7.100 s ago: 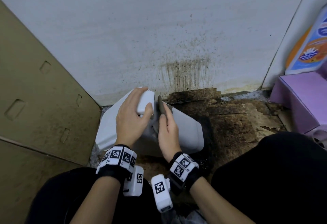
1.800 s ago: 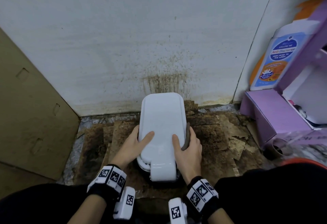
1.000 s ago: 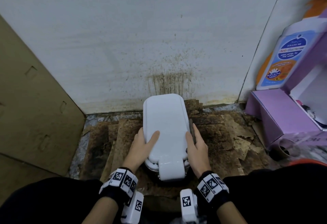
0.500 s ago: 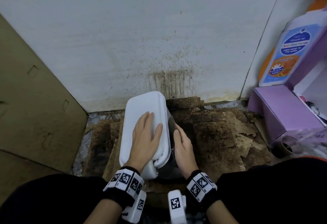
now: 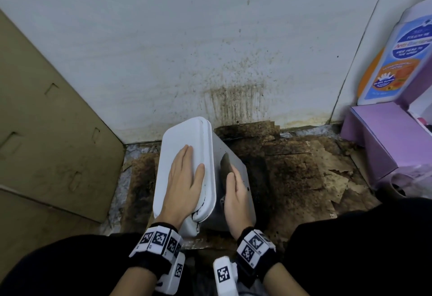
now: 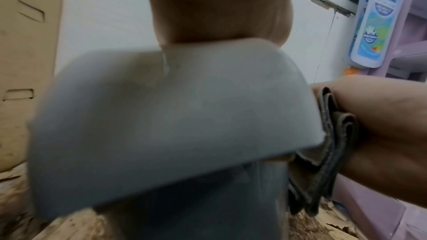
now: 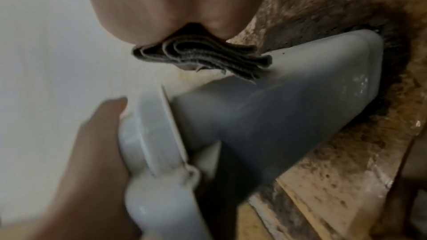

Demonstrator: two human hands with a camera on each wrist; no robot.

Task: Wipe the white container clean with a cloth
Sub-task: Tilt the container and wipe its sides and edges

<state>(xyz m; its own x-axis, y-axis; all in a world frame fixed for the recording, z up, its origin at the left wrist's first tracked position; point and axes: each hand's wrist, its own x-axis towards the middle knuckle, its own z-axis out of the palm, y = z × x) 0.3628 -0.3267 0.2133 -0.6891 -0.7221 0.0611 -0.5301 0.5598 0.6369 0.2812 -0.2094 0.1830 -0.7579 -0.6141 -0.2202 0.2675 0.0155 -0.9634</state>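
The white container (image 5: pixel 184 136) is tipped over to the left on the stained cardboard, with its grey side wall (image 5: pixel 236 214) facing up and right. My left hand (image 5: pixel 184 178) lies flat on the lid, fingers straight. My right hand (image 5: pixel 236 192) presses a folded dark cloth (image 5: pixel 225 164) against that side wall with straight fingers. In the left wrist view the cloth (image 6: pixel 323 152) is sandwiched between the container (image 6: pixel 173 116) and my right hand (image 6: pixel 381 134). In the right wrist view the cloth's (image 7: pixel 201 57) folded edges show under my hand, on the container (image 7: pixel 277 116).
A dirty white wall (image 5: pixel 210 50) stands right behind the container. A leaning cardboard sheet (image 5: pixel 46 143) closes off the left. A purple box (image 5: pixel 378 141) and a soap bottle (image 5: pixel 397 57) stand at the right. Soiled, torn cardboard (image 5: pixel 304 174) covers the floor.
The container, upright a second ago with a hand on each side, has been tipped to the left. My left hand moved onto the lid and my right hand with the cloth onto the exposed side.
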